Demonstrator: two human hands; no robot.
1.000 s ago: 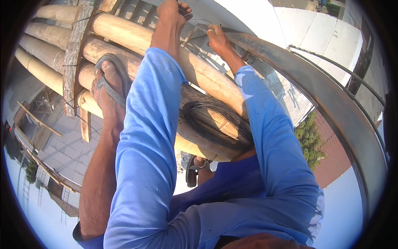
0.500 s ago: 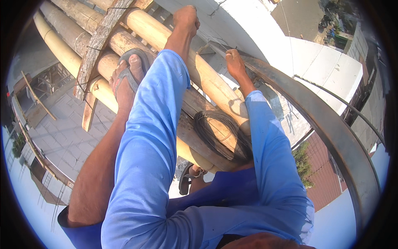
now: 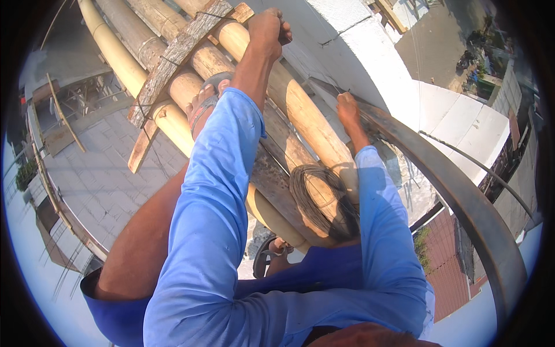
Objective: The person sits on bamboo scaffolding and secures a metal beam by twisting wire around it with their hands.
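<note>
While the scene is viewed from high above a paved yard (image 3: 104,179), the left hand (image 3: 270,28) is seen stretched out to the far end of a thick bamboo pole (image 3: 300,110), its fingers curled together around the pole's upper side. The right hand (image 3: 348,110) is held lower, at the edge where the poles meet a curved dark steel bar (image 3: 462,196); its fingers appear pinched on a thin wire (image 3: 326,87) running toward the white wall (image 3: 358,40), though the grip itself is too small to be made out with certainty. A coil of dark wire (image 3: 318,199) is laid on the bamboo poles, just beside the right sleeve and near the body. A sandalled foot (image 3: 202,101) is planted on the poles beside the left arm, and a weathered plank (image 3: 173,63) is lashed across the pole bundle at its far left end.

Several risks can be judged from this. The round poles could roll or shift under the foot if the lashings are loose, and balance would be lost at height. The wire coil, resting unsecured on a sloped, rounded surface, could be knocked off by the right elbow and dropped to the yard below. The taut thin wire could slip through or cut into the bare fingers if it is pulled hard.
</note>
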